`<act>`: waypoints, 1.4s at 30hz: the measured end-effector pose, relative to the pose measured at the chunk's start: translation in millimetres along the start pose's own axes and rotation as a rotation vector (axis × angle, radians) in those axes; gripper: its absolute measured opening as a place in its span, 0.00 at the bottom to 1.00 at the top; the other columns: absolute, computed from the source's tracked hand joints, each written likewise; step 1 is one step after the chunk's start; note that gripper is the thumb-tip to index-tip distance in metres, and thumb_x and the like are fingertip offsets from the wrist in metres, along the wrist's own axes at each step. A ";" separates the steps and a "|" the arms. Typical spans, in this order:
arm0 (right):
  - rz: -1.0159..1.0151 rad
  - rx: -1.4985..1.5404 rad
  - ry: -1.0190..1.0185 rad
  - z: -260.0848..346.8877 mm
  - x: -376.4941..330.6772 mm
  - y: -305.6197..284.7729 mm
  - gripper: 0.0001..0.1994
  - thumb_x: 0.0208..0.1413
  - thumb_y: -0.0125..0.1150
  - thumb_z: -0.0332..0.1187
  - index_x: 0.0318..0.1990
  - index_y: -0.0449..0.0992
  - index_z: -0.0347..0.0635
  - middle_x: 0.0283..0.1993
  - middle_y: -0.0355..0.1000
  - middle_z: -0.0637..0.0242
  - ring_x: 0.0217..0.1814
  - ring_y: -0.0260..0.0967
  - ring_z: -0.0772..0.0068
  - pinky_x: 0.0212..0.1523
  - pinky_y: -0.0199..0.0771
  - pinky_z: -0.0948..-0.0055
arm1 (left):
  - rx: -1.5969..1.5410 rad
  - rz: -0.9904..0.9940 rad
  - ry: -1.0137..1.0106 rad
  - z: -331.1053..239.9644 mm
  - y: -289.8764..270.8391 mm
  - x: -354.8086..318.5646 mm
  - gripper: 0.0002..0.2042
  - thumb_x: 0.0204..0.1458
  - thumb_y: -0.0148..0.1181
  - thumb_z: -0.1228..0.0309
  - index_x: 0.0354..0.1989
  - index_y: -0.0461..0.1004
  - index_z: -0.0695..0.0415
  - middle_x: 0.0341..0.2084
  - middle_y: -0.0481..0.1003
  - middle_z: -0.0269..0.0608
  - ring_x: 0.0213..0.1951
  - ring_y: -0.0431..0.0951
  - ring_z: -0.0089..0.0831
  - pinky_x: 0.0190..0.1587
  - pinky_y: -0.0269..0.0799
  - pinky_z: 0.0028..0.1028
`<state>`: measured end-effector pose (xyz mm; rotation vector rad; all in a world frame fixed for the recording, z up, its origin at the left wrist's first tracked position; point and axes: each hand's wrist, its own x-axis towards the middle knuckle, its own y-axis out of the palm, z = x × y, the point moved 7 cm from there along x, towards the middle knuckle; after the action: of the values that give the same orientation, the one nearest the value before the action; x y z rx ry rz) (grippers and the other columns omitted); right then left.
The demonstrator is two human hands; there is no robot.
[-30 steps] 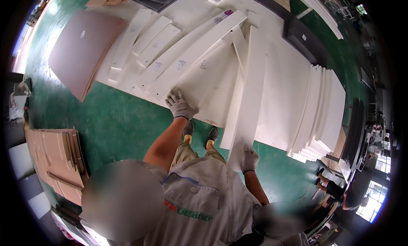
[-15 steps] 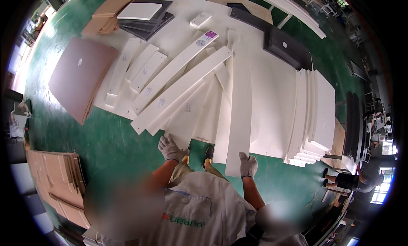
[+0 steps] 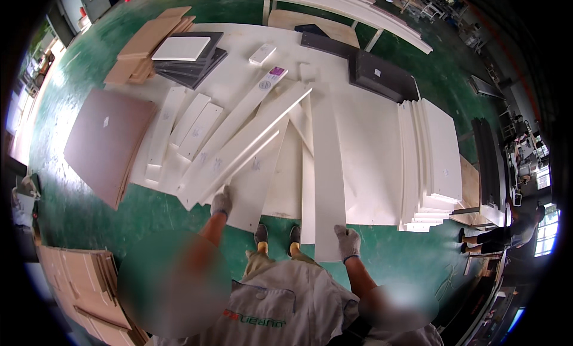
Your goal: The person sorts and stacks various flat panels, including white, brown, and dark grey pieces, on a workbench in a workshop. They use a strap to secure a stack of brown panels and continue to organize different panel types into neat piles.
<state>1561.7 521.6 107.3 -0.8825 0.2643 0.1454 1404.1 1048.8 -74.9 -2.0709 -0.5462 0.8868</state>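
Long white boards lie fanned out over a large pale sheet [image 3: 376, 167]. My left hand [image 3: 221, 203], in a light knit glove, is closed at the near end of a slanted white board [image 3: 250, 129]; that board is tipped partly on edge, and my fingertips are partly hidden. My right hand [image 3: 348, 243], also gloved, grips the near right corner of a long upright-lying white board [image 3: 329, 173], thumb on top and the other fingers curled at its edge. Another white board [image 3: 308, 208] shows just left of it, partly underneath.
At right stand stacked white panels [image 3: 439, 149]. Dark grey panels [image 3: 382, 74] lie at the far right, more dark panels [image 3: 200, 71] at the far left. Brown panels [image 3: 107, 143] and cardboard [image 3: 77, 280] are at left. A person [image 3: 507, 235] stands at the far right.
My left hand has moved left and forward from a wide board's near end to the slanted boards, which have tipped. My right hand stays at its board's corner. The view has shifted.
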 end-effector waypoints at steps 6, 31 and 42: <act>0.116 0.249 0.189 22.7 1.7 -5.2 0.30 0.60 0.68 0.55 0.24 0.75 0.30 0.20 0.65 0.67 0.24 0.61 0.75 0.28 0.66 0.65 | -0.323 0.048 -0.128 -72.0 -73.2 17.0 0.43 0.65 0.41 0.34 0.42 0.82 0.71 0.39 0.80 0.72 0.51 0.80 0.63 0.53 0.75 0.52; 0.526 0.103 -0.504 -22.7 -109.3 -89.1 0.25 0.51 0.78 0.47 0.39 0.83 0.27 0.34 0.82 0.53 0.36 0.81 0.64 0.41 0.80 0.65 | -1.124 -0.410 -0.509 -110.5 94.5 -590.1 0.22 0.56 0.73 0.53 0.34 0.81 0.67 0.28 0.83 0.38 0.28 0.80 0.23 0.31 0.76 0.29; 1.236 -0.057 -0.950 -89.0 -466.5 20.2 0.22 0.55 0.77 0.44 0.41 0.83 0.29 0.35 0.81 0.63 0.36 0.75 0.76 0.38 0.77 0.70 | -0.972 -1.037 -1.165 23.0 224.9 -1058.8 0.30 0.51 0.73 0.44 0.28 0.76 0.66 0.26 0.81 0.54 0.28 0.82 0.41 0.35 0.78 0.38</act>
<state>1095.2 457.2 172.3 -0.5123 -0.1294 1.6719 703.6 257.1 158.6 -1.2729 -2.7559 1.1546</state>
